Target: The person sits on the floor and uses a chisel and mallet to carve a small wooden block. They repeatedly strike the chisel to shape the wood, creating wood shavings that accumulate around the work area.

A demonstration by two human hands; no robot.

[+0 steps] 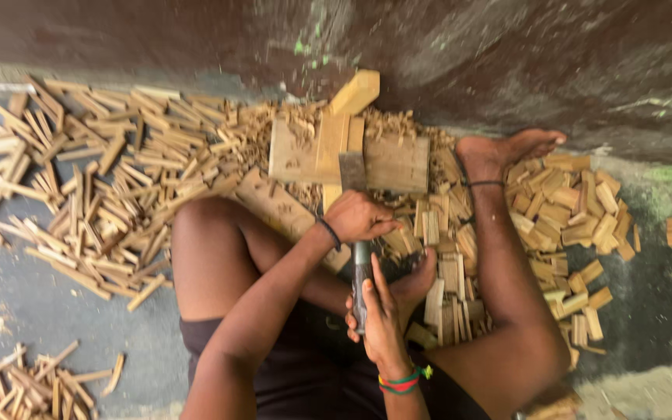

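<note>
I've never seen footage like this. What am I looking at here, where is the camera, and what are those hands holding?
There is no machine: this is a person sitting on the ground, filmed by one camera worn on their head, looking down at their own bare legs and hands. The right hand, with a red-and-green wristband, grips the dark handle of a flat-bladed metal chopping tool. The left hand, with a dark wristband, rests further up, over the tool near a pale split piece of wood standing on a flat wooden block. The grey concrete floor is strewn with short pale wooden sticks on the left, and stubbier wooden pieces are heaped by the foot on the right. A dark stained wall rises behind.
</note>
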